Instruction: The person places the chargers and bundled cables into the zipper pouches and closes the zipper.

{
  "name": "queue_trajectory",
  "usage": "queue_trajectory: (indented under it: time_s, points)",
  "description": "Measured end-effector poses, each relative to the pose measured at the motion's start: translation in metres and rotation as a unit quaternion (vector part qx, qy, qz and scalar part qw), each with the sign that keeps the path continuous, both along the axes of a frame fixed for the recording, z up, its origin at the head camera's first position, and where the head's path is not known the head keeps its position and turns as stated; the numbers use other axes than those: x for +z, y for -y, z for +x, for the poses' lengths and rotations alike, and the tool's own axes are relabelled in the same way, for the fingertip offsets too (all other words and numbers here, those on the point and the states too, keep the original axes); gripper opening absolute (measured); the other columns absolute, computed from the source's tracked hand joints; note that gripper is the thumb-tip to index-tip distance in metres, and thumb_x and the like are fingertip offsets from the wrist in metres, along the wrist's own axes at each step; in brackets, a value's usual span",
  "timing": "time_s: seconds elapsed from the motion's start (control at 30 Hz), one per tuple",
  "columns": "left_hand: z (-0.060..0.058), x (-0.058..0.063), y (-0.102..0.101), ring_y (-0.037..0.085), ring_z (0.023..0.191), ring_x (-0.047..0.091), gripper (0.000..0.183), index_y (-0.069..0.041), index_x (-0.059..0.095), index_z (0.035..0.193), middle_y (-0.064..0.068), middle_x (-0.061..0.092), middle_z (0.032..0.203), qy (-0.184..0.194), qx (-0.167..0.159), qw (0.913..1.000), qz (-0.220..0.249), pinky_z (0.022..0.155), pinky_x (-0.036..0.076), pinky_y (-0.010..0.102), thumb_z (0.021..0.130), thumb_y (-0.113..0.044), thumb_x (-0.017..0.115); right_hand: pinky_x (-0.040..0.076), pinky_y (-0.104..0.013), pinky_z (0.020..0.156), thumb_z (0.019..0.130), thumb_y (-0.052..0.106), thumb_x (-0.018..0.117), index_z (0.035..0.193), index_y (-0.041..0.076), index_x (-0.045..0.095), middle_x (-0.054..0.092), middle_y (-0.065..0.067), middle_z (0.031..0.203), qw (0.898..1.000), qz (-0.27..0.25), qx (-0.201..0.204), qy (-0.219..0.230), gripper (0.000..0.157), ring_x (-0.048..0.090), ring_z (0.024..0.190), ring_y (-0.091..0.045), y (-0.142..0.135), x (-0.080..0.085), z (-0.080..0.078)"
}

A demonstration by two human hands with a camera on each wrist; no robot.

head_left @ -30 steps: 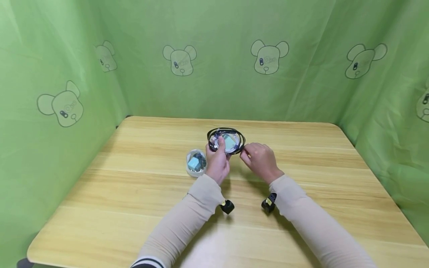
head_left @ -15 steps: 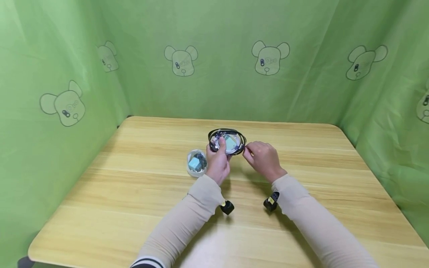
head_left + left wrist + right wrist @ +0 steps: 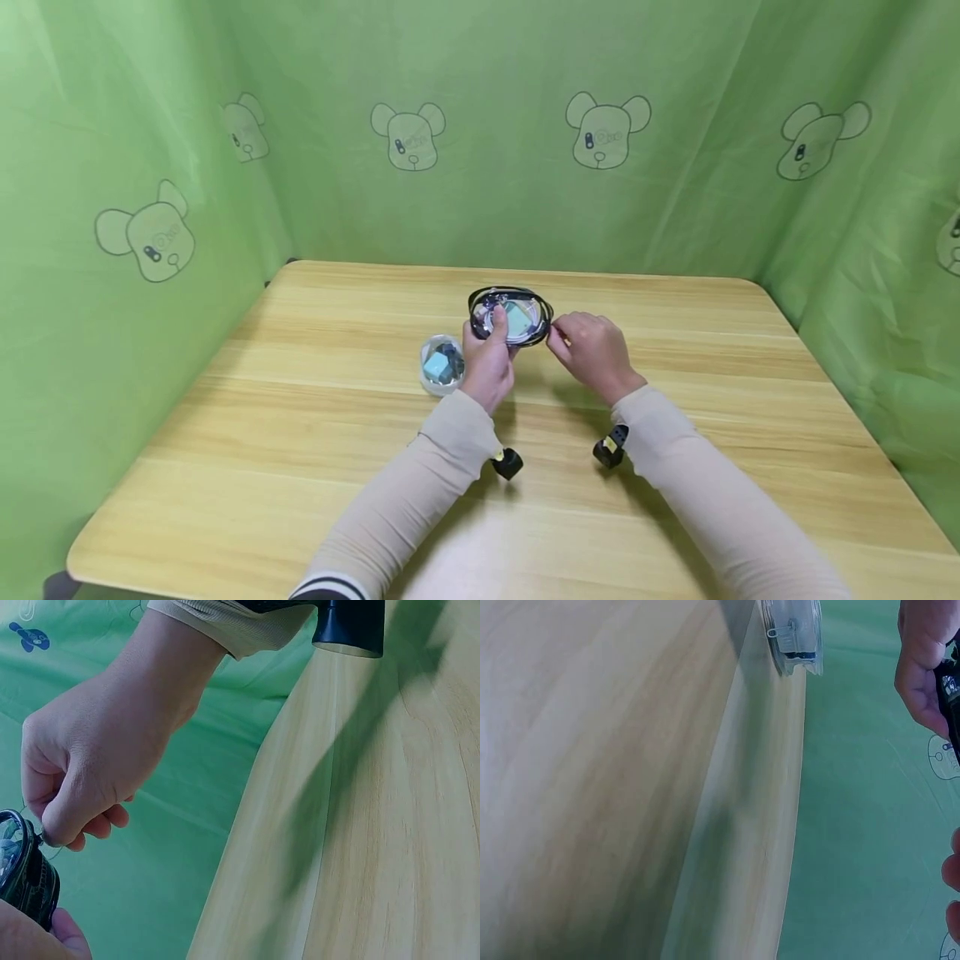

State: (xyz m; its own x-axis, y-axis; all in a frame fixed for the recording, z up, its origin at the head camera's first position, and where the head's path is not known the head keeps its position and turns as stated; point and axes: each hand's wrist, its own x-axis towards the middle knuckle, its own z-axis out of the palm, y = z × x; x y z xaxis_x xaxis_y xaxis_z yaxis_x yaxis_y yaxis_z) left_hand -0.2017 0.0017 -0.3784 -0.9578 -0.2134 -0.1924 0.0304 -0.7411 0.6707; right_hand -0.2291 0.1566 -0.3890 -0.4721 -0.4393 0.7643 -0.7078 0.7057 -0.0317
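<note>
My left hand (image 3: 489, 367) grips a clear round zip pouch with black trim (image 3: 522, 321), the thumb lying across its front. A pale green block and a coiled white cable show through the clear face. At the pouch's right edge, my right hand (image 3: 592, 354) pinches what looks like the zipper pull, mostly hidden by the fingertips. The left wrist view shows that right hand (image 3: 105, 742) at the dark zipped rim of the pouch (image 3: 34, 881). A second clear zip pouch with white trim (image 3: 441, 388) stands on the table beside my left hand, holding a light blue block and dark items.
The wooden table (image 3: 300, 467) has green curtains (image 3: 495, 208) with bear-head prints behind it and on both sides. Each wrist wears a small black camera, the left camera (image 3: 508, 463) and the right camera (image 3: 610, 447) hanging below the sleeves.
My right hand has shifted slightly right and stays at the pouch's right edge. The left hand keeps its grip. The whole head view has drifted a little.
</note>
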Motion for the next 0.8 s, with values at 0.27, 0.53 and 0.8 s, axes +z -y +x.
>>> queue_trajectory:
  time_s: [0.27,0.53,0.8]
  points:
    - [0.001,-0.001,0.0,0.028,0.108,0.061,0.053,-0.008,0.038,0.137,0.017,0.053,0.128,-0.004,-0.006,0.9999,-0.009,0.088,0.056,0.028,0.092,-0.023,0.063,0.051,-0.035,0.046,0.085,0.011,0.066,0.075,0.001,0.066,0.065,-0.011,0.067,1.0,0.008,-0.004,-0.002,0.014,0.059,0.054,-0.025,-0.004,0.002,-0.002]
    - [0.003,0.0,-0.001,0.028,0.108,0.061,0.049,-0.006,0.04,0.133,0.017,0.053,0.127,-0.008,-0.008,0.9997,-0.023,0.088,0.056,0.029,0.093,-0.021,0.063,0.052,-0.037,0.046,0.084,0.011,0.066,0.076,0.002,0.067,0.066,-0.011,0.068,1.0,0.022,0.004,-0.008,0.013,0.06,0.054,-0.025,-0.008,0.005,-0.004]
    - [0.003,0.0,0.0,0.028,0.107,0.061,0.051,-0.006,0.041,0.135,0.016,0.054,0.126,0.004,-0.014,0.9995,-0.029,0.087,0.056,0.029,0.092,-0.021,0.064,0.054,-0.037,0.047,0.085,0.012,0.065,0.077,0.002,0.068,0.068,-0.011,0.07,0.999,0.03,0.012,-0.01,0.013,0.061,0.056,-0.025,-0.012,0.009,-0.005]
